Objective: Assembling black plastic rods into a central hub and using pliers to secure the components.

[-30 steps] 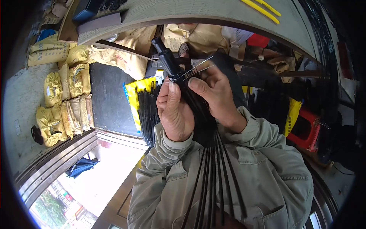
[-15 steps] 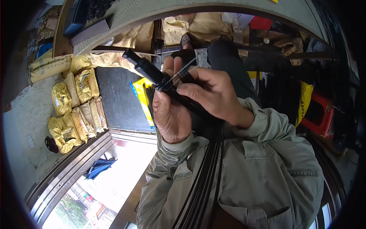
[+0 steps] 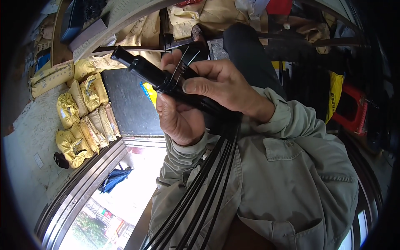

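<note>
A black tubular piece (image 3: 146, 70) with a ringed collar, seemingly part of an umbrella frame, slants up to the left before my chest. Long thin black rods (image 3: 204, 179) fan from its lower end down across my jacket. My left hand (image 3: 181, 121) is closed around the tube from below, thumb by the collar. With fingers and thumb pinched at the collar, my right hand (image 3: 233, 85) holds the thin metal wires (image 3: 179, 66), whose tips stick up past the fingers. The fingers partly hide where the wires meet the collar.
Several yellow-tan sacks (image 3: 81, 121) are stacked against the left wall. A table edge (image 3: 137, 27) runs across the top. At right stands a red plastic stool (image 3: 352, 110) near a yellow bag (image 3: 334, 96). A blue umbrella (image 3: 114, 179) lies at the bright doorway.
Both hands and the umbrella frame have shifted left and slightly up. The tube leans flatter, the wires now stand more upright, and the rods spread wider to the lower left.
</note>
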A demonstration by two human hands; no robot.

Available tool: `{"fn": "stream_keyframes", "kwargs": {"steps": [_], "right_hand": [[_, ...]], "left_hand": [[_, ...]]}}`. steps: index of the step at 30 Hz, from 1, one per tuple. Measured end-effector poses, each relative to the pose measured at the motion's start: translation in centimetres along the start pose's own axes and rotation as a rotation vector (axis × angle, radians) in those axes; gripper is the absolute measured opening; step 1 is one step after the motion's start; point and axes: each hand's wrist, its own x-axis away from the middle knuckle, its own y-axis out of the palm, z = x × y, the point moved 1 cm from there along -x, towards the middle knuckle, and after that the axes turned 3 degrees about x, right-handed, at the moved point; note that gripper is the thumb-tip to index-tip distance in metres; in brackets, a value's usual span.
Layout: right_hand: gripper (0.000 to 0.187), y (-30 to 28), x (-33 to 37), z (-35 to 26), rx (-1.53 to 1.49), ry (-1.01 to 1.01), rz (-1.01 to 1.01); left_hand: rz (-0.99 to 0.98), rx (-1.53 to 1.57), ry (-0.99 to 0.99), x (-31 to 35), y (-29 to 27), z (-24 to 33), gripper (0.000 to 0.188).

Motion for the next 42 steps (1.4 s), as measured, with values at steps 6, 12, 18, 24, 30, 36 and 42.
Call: {"fn": "stream_keyframes", "kwargs": {"steps": [6,12,18,24,30,36,42], "right_hand": [[0.016,0.5,-0.2,-0.3,-0.09,0.014,-0.037],[0.011,1.1,0.4,-2.8,-0.09,0.149,0.042],[0.013,1.4,-0.9,-3.9,0.358,-0.468,0.165],[0.016,2.2,-2.5,-4.1,0.588,-0.863,0.3],[0.017,1.8,-3.7,-1.2,0.383,-0.352,0.179],[0.014,3.1,-4.0,0.7,0.614,-0.535,0.144],[0.017,3.4,-4.3,1.4,0.925,-0.663,0.159]], "left_hand": [[-0.042,-0.003,0.074,0.5,0.5,-0.6,0.053],[-0.066,-0.026,-0.108,0.5,1.6,1.5,0.053],[-0.359,-0.092,0.46,-0.4,7.4,2.1,0.054],[-0.036,-0.312,0.415,-2.0,5.1,2.7,0.038],[0.116,-0.27,0.446,-2.6,0.5,3.0,0.025],[0.248,-0.256,0.485,-1.5,-1.9,3.1,0.022],[0.31,-0.208,0.515,-0.9,-2.2,3.3,0.027]]}}
